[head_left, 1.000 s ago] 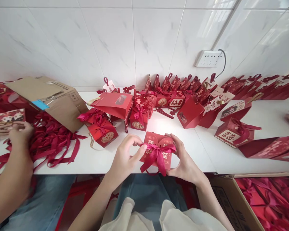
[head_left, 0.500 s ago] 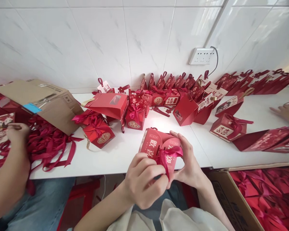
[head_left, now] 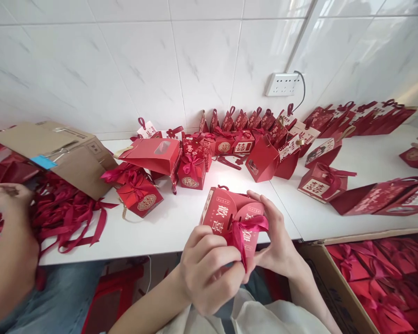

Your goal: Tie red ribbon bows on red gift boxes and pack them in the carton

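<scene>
A red gift box (head_left: pixel 218 214) with white characters and overlapping curved flaps is held between my two hands, above the table's front edge. A magenta ribbon (head_left: pixel 245 228) lies across its top in a bow-like loop. My left hand (head_left: pixel 211 269) has its fingers curled in at the box's near side, by the ribbon; the fingertips are partly hidden. My right hand (head_left: pixel 273 241) grips the right side of the box, with its fingers along the far edge and the thumb at the near side.
An open carton (head_left: pixel 329 287) of red ribboned boxes stands at lower right. On the table (head_left: pixel 181 227) are several red gift boxes (head_left: pixel 139 192), a heap of ribbons (head_left: pixel 66 208) and a tilted cardboard box (head_left: pixel 80 162). Other people's hands (head_left: pixel 12 197) show at both sides.
The view has shifted slightly. My hands keep nearly the same hold on the gift box. At far left a co-worker's hand has moved left; at far right another now touches a red box.
</scene>
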`<state>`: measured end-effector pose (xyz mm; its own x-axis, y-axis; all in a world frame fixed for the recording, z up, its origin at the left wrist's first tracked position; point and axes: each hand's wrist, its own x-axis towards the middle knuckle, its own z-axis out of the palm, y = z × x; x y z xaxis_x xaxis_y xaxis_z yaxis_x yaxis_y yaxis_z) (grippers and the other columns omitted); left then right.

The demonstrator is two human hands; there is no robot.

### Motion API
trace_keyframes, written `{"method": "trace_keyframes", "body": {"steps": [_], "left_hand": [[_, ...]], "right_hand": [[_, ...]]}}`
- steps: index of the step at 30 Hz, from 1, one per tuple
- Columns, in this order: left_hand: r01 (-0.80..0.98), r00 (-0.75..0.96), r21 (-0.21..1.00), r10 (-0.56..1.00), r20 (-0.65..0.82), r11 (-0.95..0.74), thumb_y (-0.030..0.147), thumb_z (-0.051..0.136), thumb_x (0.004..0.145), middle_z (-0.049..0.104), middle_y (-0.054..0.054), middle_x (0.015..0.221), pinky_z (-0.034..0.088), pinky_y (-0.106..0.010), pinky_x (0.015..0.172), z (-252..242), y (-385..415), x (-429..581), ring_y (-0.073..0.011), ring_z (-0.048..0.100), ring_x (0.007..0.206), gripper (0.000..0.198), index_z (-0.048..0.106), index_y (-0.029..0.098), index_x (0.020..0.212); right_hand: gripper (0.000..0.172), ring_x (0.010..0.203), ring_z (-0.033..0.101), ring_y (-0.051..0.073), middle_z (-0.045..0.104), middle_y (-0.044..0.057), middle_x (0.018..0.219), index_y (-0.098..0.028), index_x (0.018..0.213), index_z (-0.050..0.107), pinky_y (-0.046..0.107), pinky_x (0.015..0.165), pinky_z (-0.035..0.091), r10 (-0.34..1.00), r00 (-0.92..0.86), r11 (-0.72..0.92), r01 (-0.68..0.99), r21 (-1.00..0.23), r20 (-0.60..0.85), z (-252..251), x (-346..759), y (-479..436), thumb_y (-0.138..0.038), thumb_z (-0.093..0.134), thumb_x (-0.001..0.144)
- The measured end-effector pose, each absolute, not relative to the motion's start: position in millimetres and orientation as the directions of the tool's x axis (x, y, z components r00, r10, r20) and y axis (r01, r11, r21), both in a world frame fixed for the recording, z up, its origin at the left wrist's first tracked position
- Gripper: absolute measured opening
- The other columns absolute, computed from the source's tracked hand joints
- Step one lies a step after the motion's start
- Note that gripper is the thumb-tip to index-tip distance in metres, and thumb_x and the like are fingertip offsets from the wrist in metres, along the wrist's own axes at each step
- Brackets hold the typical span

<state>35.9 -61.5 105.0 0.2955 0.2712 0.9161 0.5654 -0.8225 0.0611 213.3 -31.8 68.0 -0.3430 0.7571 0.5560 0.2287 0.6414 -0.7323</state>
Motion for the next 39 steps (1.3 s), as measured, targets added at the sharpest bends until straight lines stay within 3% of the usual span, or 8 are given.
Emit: {"method": "trace_keyframes", "body": {"steps": [8,14,19,24,30,33,36,39], "left_hand": [[0.675,0.074,0.459,0.671,0.737,-0.578,0.017,0.057,0.084,0.055,0.004,0.057,0.042,-0.025,0.061,99,-19,24,-0.0091,0.051,0.055,0.022,0.046,0.018,0.065],[0.759,0.119,0.535,0.887,0.445,-0.37,0.027,0.051,0.085,0.055,0.003,0.056,0.041,-0.025,0.059,75,5,29,-0.0118,0.051,0.055,0.026,0.047,0.018,0.061],[0.7,0.393,0.51,0.866,0.309,-0.5,0.025,0.049,0.087,0.064,0.0,0.074,0.048,-0.033,0.072,50,6,58,-0.0165,0.06,0.07,0.017,0.055,0.018,0.073],[0.613,0.552,0.49,0.78,0.295,-0.62,0.025,0.052,0.086,0.058,-0.009,0.119,0.048,-0.042,0.092,5,2,91,-0.0242,0.055,0.113,0.021,0.055,0.019,0.105],[0.644,0.59,0.374,0.745,0.311,-0.667,0.022,0.049,0.084,0.057,-0.011,0.122,0.047,-0.047,0.096,-31,10,105,-0.0277,0.051,0.12,0.027,0.052,0.019,0.11],[0.644,0.603,0.34,0.728,0.326,-0.685,0.023,0.047,0.085,0.058,-0.011,0.123,0.048,-0.047,0.095,-33,12,104,-0.0278,0.051,0.12,0.025,0.053,0.019,0.108],[0.647,0.605,0.32,0.722,0.337,-0.692,0.025,0.047,0.085,0.059,-0.01,0.123,0.049,-0.046,0.093,-34,13,104,-0.0282,0.052,0.12,0.024,0.054,0.019,0.107],[0.644,0.607,0.308,0.713,0.351,-0.7,0.026,0.046,0.086,0.059,-0.011,0.122,0.048,-0.046,0.093,-36,14,104,-0.0288,0.052,0.119,0.024,0.055,0.019,0.107]], "right_hand": [[0.101,0.131,0.037,0.03,0.031,0.013,0.146,-0.03,0.145,0.014,0.048,0.106,0.039,0.821,-0.319,0.571,0.41,-0.712,0.474,69,237,-39,-0.032,0.079,0.067],[0.101,0.13,0.039,0.03,0.029,0.013,0.146,-0.031,0.145,0.014,0.047,0.102,0.043,0.889,-0.162,0.454,0.441,-0.775,0.428,57,262,-47,-0.032,0.078,0.066],[0.092,0.128,0.043,0.03,0.034,0.011,0.145,-0.03,0.142,0.025,0.047,0.099,0.045,0.927,0.231,0.283,0.086,-0.955,0.296,40,290,-47,-0.054,0.073,0.067],[0.067,0.121,0.051,0.029,0.053,0.008,0.133,-0.03,0.129,0.048,0.053,0.093,0.048,0.981,0.194,0.106,-0.389,-0.915,0.032,44,317,-50,-0.074,0.028,0.082],[0.072,0.122,0.05,0.03,0.06,0.009,0.123,-0.026,0.125,0.053,0.055,0.096,0.044,0.981,0.188,0.059,-0.506,-0.861,-0.043,52,330,-57,-0.076,0.024,0.081],[0.069,0.117,0.054,0.032,0.059,0.012,0.122,-0.026,0.128,0.048,0.054,0.091,0.048,0.949,0.315,0.152,-0.371,-0.916,0.03,50,331,-60,-0.074,0.035,0.079],[0.079,0.114,0.055,0.031,0.054,0.013,0.126,-0.028,0.136,0.032,0.049,0.087,0.052,0.853,0.494,0.16,0.06,-0.985,0.169,48,330,-68,-0.058,0.064,0.071],[0.099,0.121,0.047,0.034,0.039,0.016,0.137,-0.028,0.141,0.021,0.054,0.094,0.045,0.682,0.635,0.008,0.49,-0.872,0.363,47,330,-82,-0.042,0.078,0.061]]}}
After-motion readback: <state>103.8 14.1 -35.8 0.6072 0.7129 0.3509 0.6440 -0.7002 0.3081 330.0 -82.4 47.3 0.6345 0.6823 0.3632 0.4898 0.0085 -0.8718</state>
